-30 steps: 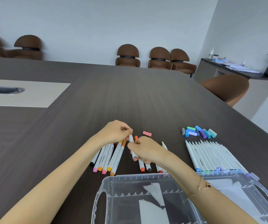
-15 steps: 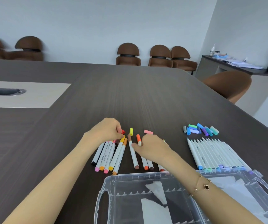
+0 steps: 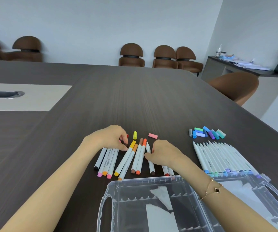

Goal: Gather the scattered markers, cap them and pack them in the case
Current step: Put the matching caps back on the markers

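Note:
My left hand (image 3: 111,138) pinches a small dark brown cap (image 3: 126,145) at the far end of the warm-coloured markers (image 3: 128,158), which lie capped side by side on the dark table. My right hand (image 3: 163,153) holds an uncapped white marker (image 3: 148,148) with a brown rear end, its tip pointing away from me. A red cap (image 3: 127,136) peeks out behind my left fingers. A yellow cap (image 3: 135,135) and a pink cap (image 3: 152,135) lie loose just beyond. The open clear case (image 3: 114,186) sits nearest me.
To the right lies a row of several uncapped white markers (image 3: 218,156), with a pile of blue, green and purple caps (image 3: 207,133) beyond it. A brown chair (image 3: 235,86) stands at the table's right edge. A pale inset panel (image 3: 34,96) is far left.
Both hands set a capped brown marker down among the others. My right hand has taken another uncapped marker, and my left hand has gone to a dark cap.

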A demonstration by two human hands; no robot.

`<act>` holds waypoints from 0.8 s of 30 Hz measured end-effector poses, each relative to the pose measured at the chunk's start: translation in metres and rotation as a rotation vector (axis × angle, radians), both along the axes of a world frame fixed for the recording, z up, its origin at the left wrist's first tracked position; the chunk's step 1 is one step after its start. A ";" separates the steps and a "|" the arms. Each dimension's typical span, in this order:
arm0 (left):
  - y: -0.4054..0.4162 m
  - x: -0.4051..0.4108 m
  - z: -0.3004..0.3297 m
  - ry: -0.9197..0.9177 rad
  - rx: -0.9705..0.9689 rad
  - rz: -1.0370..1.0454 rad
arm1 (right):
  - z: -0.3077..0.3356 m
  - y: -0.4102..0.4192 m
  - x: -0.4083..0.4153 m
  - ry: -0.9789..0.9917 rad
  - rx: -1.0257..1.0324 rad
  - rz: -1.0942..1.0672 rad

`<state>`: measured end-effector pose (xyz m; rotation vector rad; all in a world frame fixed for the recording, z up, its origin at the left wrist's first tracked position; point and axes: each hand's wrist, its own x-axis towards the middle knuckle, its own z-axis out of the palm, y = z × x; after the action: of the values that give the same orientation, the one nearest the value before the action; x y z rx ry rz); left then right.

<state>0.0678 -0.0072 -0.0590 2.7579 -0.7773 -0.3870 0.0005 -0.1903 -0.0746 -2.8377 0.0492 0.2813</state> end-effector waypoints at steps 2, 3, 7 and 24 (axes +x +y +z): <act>-0.003 0.000 -0.004 -0.025 -0.057 0.020 | 0.000 0.001 0.000 -0.009 -0.006 -0.001; -0.005 -0.001 -0.005 -0.038 -0.092 0.033 | 0.001 0.001 0.000 -0.009 -0.004 0.003; -0.017 -0.006 -0.008 -0.091 -0.191 0.111 | 0.005 -0.001 -0.001 -0.002 0.054 0.002; -0.021 -0.002 0.010 0.065 -0.655 0.340 | 0.024 0.022 -0.020 -0.041 0.371 0.141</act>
<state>0.0658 -0.0281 -0.0494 2.1818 -0.3211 -0.1174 -0.0191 -0.1681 -0.0509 -2.4799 -0.1924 0.2336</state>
